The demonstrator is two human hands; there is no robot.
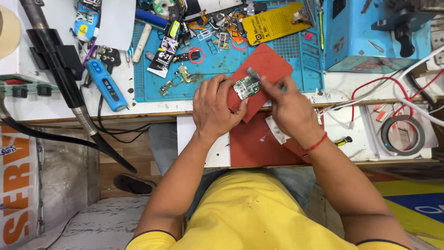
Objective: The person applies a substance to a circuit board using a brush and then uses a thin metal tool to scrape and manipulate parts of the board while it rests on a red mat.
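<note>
My left hand pinches a small circuit board by its near edge, fingers closed on it, holding it just above the red mat that lies angled across the blue work mat on the desk. My right hand comes in from the right, fingers narrowed around a thin grey tool whose tip rests at the board's upper right corner. The board is flat, greenish, studded with metal parts, its long axis tilted up to the right; the tool crosses that line. Both hands nearly touch.
</note>
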